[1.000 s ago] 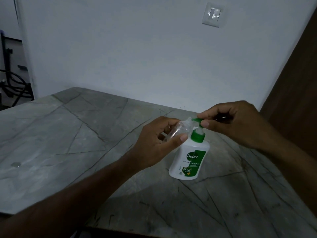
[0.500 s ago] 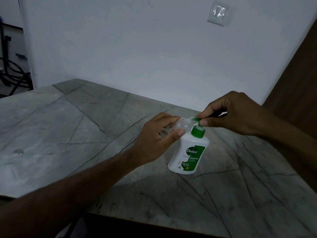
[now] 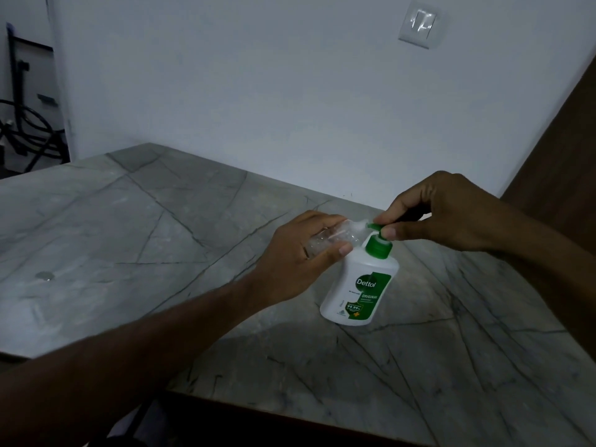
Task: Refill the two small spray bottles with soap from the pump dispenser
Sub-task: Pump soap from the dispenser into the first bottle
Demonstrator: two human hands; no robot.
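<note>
A white pump dispenser (image 3: 359,285) with a green pump head and green label stands on the grey marble table (image 3: 161,237). My left hand (image 3: 300,262) grips a small clear spray bottle (image 3: 335,237), tilted on its side with its open neck against the green spout. My right hand (image 3: 432,214) pinches the green pump head (image 3: 375,228) between thumb and fingers from the right. Only one small bottle is in view; much of it is hidden by my left fingers.
A small round cap-like object (image 3: 44,276) lies on the table at the far left. The white wall with a switch plate (image 3: 418,24) is behind. A brown wooden panel (image 3: 564,140) rises at the right. Black cables (image 3: 29,130) hang at the far left.
The view has shifted a little. My right hand has lifted slightly at the wrist while staying on the pump head. The bottle stays at the spout.
</note>
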